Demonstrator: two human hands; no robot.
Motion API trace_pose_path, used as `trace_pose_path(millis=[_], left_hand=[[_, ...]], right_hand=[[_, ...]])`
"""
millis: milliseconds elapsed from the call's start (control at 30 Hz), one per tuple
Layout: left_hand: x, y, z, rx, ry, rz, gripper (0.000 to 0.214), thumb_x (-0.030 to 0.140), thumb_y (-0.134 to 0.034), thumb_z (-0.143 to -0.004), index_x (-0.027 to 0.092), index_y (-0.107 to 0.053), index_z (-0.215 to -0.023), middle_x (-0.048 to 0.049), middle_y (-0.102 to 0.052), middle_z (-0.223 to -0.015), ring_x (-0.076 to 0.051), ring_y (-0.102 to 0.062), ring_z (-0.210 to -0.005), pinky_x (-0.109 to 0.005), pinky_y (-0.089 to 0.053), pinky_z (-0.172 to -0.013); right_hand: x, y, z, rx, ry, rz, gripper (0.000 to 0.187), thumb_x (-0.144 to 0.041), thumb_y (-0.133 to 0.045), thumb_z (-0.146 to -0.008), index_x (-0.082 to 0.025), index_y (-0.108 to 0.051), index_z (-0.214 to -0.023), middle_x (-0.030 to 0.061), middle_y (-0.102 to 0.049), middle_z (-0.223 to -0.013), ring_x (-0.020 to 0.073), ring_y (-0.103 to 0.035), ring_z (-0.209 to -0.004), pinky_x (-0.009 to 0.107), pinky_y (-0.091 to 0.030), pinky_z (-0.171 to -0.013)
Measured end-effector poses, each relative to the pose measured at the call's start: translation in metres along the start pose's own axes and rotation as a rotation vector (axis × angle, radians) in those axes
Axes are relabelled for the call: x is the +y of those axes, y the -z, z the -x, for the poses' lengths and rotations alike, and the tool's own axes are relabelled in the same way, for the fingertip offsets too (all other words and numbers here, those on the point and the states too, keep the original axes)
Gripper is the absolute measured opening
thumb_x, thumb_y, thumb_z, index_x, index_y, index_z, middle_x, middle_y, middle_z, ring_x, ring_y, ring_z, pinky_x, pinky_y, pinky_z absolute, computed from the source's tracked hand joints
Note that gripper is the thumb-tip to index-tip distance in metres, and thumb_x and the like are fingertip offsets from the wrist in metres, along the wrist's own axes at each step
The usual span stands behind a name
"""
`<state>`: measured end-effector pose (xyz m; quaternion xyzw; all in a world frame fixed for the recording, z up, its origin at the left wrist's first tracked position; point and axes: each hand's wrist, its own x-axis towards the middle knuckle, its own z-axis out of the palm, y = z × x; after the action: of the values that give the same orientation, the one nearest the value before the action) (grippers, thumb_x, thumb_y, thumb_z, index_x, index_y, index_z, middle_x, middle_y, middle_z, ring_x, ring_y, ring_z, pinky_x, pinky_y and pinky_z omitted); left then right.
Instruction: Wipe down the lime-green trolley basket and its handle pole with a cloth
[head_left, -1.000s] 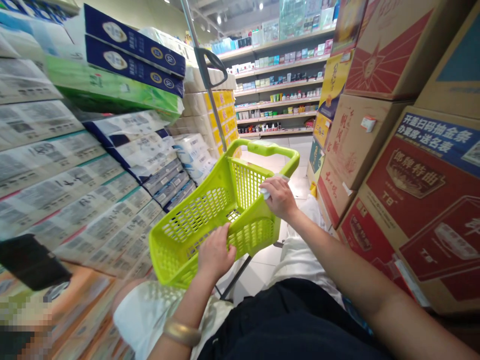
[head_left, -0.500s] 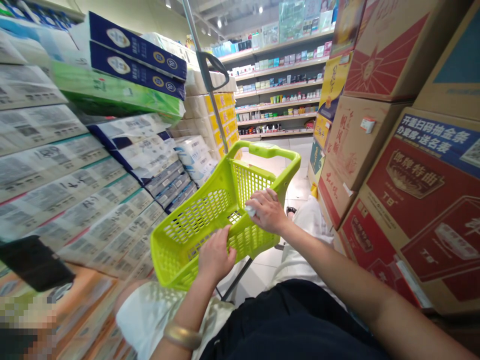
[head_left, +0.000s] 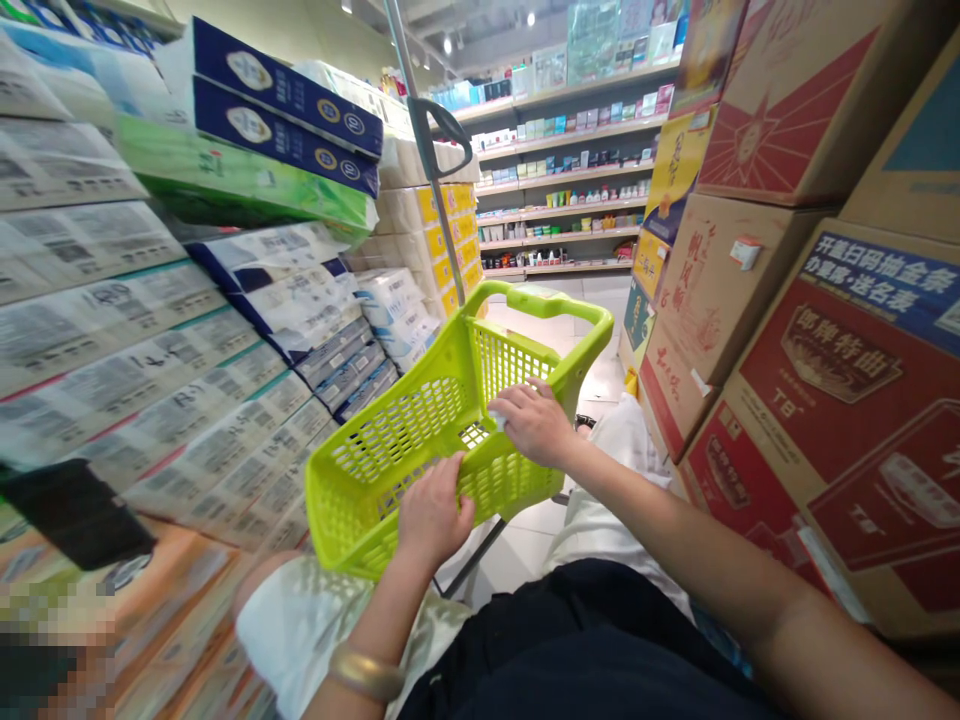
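A lime-green plastic shopping basket [head_left: 540, 298] with mesh walls sits in front of me, tilted, on a metal-framed cart. My left hand [head_left: 433, 512] grips its near rim, and a gold bangle [head_left: 365, 670] circles that wrist. My right hand [head_left: 532, 425] rests over the basket's right wall, its fingers pinching a small white tissue or cloth [head_left: 496, 419]. Most of that white item is hidden by the fingers, so I cannot tell exactly what it is.
Stacked toilet-paper packs [head_left: 150, 330] form a tall wall on the left, and printed cardboard cartons [head_left: 847, 400] stand close on the right. A metal cart pole [head_left: 424, 150] rises ahead. Goods shelves [head_left: 562, 190] line the far end of the tiled aisle [head_left: 525, 540].
My right hand and the white item have moved down and left over the basket wall. The basket and the whole view have shifted slightly right.
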<state>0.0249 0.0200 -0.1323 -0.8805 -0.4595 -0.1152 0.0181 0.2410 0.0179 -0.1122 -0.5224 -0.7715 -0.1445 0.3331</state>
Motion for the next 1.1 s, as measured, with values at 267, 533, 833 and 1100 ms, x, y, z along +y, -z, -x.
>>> trace_pose_path(millis=[267,533,833,1100], left_hand=[[0.004,0.002,0.001,-0.008,0.014,-0.010,0.051,0.021,-0.049,-0.079,0.020,-0.047,-0.130,-0.0080,-0.064,-0.119,-0.023,-0.059,-0.107,-0.033,-0.046,-0.090],[0.000,0.002,0.003,0.004,-0.016,-0.020,0.054,0.019,-0.049,-0.078,0.018,-0.045,-0.132,-0.0090,-0.063,-0.117,-0.024,-0.059,-0.107,-0.034,-0.045,-0.090],[0.006,0.001,0.000,0.008,0.016,-0.020,0.051,0.021,-0.050,-0.079,0.019,-0.047,-0.130,-0.0085,-0.063,-0.119,-0.023,-0.060,-0.107,-0.033,-0.046,-0.089],[0.002,0.004,0.000,0.003,0.015,-0.011,0.052,0.021,-0.049,-0.079,0.019,-0.046,-0.131,-0.0084,-0.063,-0.120,-0.023,-0.059,-0.108,-0.034,-0.046,-0.091]], right_hand=[[0.021,0.006,0.004,0.241,-0.226,0.119,0.028,-0.009,-0.051,-0.084,-0.020,-0.064,-0.105,0.0095,-0.064,-0.112,0.0254,-0.052,-0.111,0.041,-0.034,-0.105],[-0.026,-0.014,0.025,0.116,0.032,-0.017,0.028,-0.024,-0.056,-0.085,-0.020,-0.062,-0.112,0.0097,-0.060,-0.119,0.0263,-0.047,-0.123,0.043,-0.035,-0.108],[0.022,0.005,0.020,0.362,-0.230,0.068,0.029,-0.010,-0.048,-0.088,-0.020,-0.063,-0.110,0.0104,-0.058,-0.117,0.0258,-0.045,-0.126,0.045,-0.038,-0.108],[-0.005,-0.027,0.043,0.436,-0.084,-0.181,0.044,-0.002,-0.039,-0.084,-0.024,-0.055,-0.119,0.0079,-0.061,-0.117,0.0217,-0.051,-0.124,0.045,-0.046,-0.104]])
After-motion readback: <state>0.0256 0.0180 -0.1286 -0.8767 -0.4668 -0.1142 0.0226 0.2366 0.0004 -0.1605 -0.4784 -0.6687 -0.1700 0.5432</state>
